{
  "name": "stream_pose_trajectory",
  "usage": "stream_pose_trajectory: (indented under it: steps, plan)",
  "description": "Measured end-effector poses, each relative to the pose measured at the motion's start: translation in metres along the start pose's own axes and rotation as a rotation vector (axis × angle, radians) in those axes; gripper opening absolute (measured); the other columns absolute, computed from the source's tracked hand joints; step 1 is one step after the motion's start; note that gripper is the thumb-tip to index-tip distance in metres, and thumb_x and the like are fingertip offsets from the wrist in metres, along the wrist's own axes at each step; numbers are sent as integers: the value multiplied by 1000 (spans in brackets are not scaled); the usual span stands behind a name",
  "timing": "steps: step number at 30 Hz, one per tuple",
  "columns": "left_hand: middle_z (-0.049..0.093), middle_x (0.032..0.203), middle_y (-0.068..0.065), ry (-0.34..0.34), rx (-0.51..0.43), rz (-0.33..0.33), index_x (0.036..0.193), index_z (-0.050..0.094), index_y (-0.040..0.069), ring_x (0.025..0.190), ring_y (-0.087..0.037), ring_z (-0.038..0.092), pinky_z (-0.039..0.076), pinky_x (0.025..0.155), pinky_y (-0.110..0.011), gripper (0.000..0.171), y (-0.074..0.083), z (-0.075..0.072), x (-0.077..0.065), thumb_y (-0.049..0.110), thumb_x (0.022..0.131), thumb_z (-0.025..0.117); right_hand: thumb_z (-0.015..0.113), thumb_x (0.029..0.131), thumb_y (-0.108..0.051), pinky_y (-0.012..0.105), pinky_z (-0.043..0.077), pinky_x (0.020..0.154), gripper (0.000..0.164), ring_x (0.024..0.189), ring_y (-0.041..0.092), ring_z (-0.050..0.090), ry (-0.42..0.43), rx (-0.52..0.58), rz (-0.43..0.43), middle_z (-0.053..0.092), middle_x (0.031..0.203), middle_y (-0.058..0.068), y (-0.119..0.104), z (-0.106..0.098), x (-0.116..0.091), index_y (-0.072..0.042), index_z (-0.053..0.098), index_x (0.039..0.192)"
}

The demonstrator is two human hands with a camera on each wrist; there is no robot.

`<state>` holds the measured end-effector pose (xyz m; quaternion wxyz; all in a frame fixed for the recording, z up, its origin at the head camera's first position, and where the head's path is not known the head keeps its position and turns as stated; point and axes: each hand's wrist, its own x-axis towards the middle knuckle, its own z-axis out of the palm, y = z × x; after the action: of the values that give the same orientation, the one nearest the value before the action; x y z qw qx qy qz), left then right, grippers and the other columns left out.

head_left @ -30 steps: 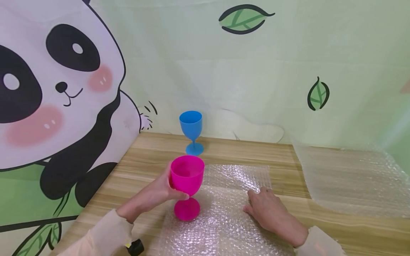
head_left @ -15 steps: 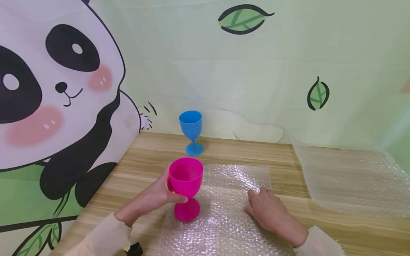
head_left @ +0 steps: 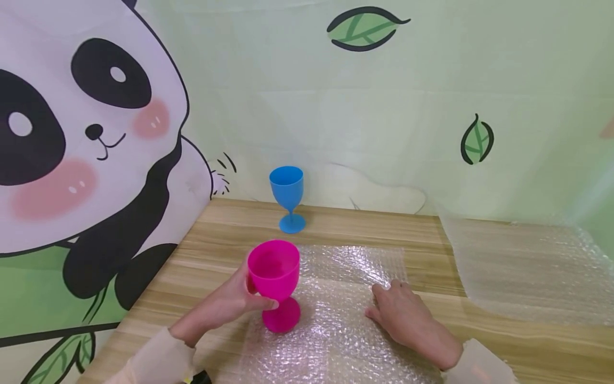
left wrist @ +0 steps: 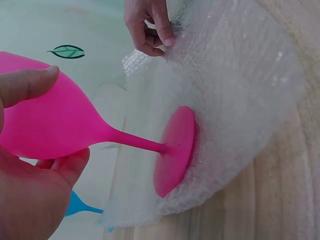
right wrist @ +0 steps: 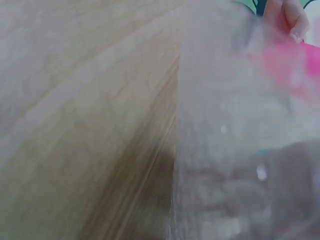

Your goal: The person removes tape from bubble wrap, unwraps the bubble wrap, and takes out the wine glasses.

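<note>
My left hand (head_left: 223,306) grips a pink plastic goblet (head_left: 274,272) around its bowl, thumb at the front. The goblet leans left, its round foot (left wrist: 176,152) against a sheet of bubble wrap (head_left: 331,325) near the left edge. At the sheet's right side, my right hand (head_left: 413,322) pinches the wrap with curled fingers; the left wrist view shows its thumb (left wrist: 169,39) against the plastic. Through the translucent wrap (right wrist: 220,125), the right wrist view shows the hand only dimly.
Behind the pink goblet a blue goblet (head_left: 287,192) stands upright on the wooden table (head_left: 230,229). Another bubble wrap sheet (head_left: 527,272) lies at the right. A black object (head_left: 200,377) pokes in at the bottom edge. A panda-print cloth (head_left: 307,106) hangs behind.
My left hand has shifted slightly left and down, tipping the pink goblet's bowl to the left while its foot stays about in place. The right hand stays put.
</note>
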<state>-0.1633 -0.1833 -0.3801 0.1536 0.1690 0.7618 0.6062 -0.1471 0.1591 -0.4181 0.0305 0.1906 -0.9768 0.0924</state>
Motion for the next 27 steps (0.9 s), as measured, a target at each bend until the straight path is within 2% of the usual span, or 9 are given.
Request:
stream_pose_trajectory:
  steps: [5,9,18,23,27]
  plan:
    - [44,149,-11,6,2,-13,157,27,21,136,-36,41,50,102,-45,93,-6,-1,-3,4,84,83,77,92,-33,45,50,60,32,72,28,53,6,0,-5,52,74,10,1,1,0,-10,55,88]
    - [44,149,-12,7,8,13,157,28,18,136,-37,41,50,102,-46,92,-8,0,-4,3,84,82,77,92,-33,46,51,62,32,74,29,54,1,1,6,53,75,11,1,1,-1,-9,56,89]
    - [45,148,-11,27,34,22,156,29,19,135,-37,42,51,101,-49,93,-4,0,-6,-1,83,81,76,93,-34,45,52,59,32,73,29,54,-5,-3,18,52,76,11,0,1,-1,-9,56,90]
    - [45,148,-10,31,53,52,157,28,21,134,-37,44,51,101,-52,96,-3,-1,-6,-4,81,82,76,93,-34,46,52,59,32,74,29,55,-5,-8,18,53,77,11,-1,0,-1,-9,56,90]
    - [46,147,-13,36,67,79,156,29,17,132,-38,45,52,100,-49,94,-1,-4,-6,-3,80,82,77,92,-34,47,52,58,32,75,30,55,-4,-9,21,53,77,12,-2,0,0,-9,56,90]
